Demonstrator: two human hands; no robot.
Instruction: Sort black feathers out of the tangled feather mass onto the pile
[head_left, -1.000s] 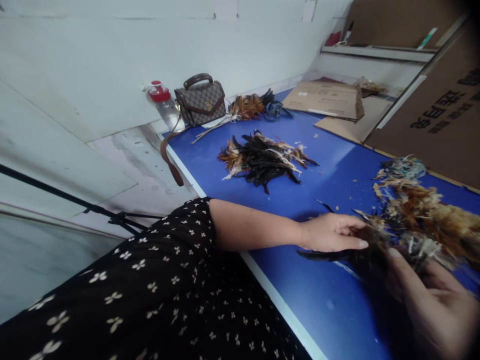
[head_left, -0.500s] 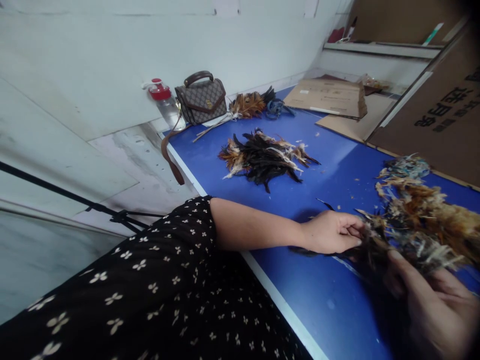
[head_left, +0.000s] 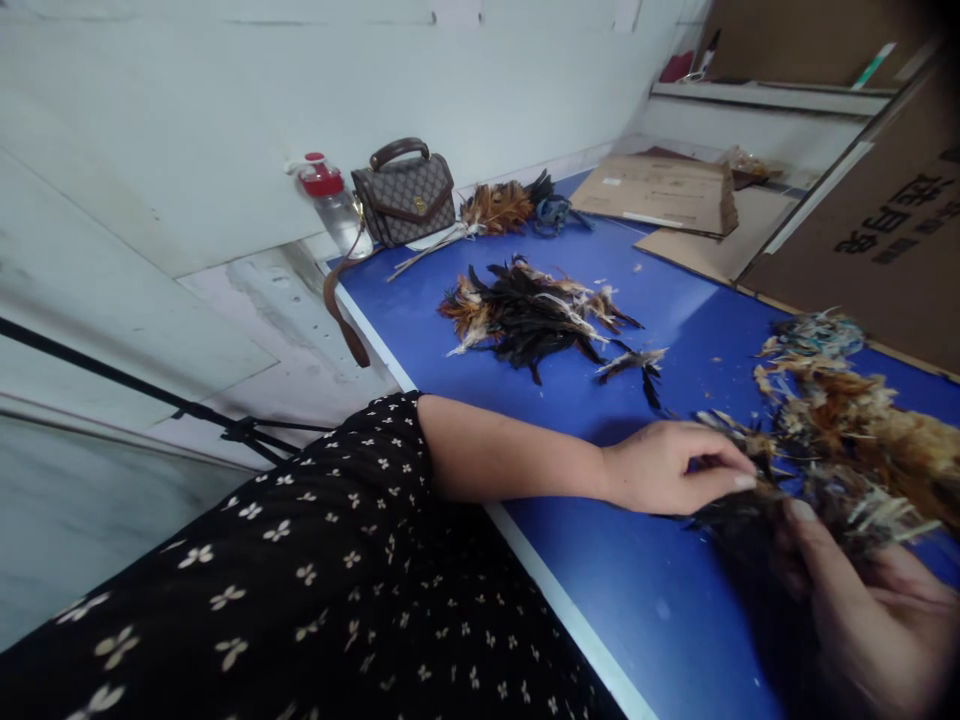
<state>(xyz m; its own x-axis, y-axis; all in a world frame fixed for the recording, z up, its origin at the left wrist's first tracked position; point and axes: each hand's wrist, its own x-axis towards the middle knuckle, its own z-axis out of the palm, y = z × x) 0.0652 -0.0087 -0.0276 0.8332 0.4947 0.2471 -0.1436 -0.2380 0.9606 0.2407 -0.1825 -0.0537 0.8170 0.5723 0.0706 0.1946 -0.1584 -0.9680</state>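
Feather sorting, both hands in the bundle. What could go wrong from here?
1. The left hand pinches into the tangled feather bundle that the right hand grips: a tug may drag extra feathers out.
2. A loose clump lies apart from the dark pile; light feathers could scatter across the blue table or off its edge.

The left hand [head_left: 667, 467] lies on the blue table [head_left: 645, 600] near its front edge, thumb and forefinger pinched on dark feathers at the near end of a feather bundle [head_left: 832, 460]. The right hand [head_left: 862, 600] grips that bundle from below, partly blurred at the frame's corner. A small loose clump [head_left: 634, 362] lies just beside a dark feather pile [head_left: 525, 315] mid-table. At the far left corner stand a handbag [head_left: 405, 198] and a water bottle [head_left: 331, 205], side by side against the wall.
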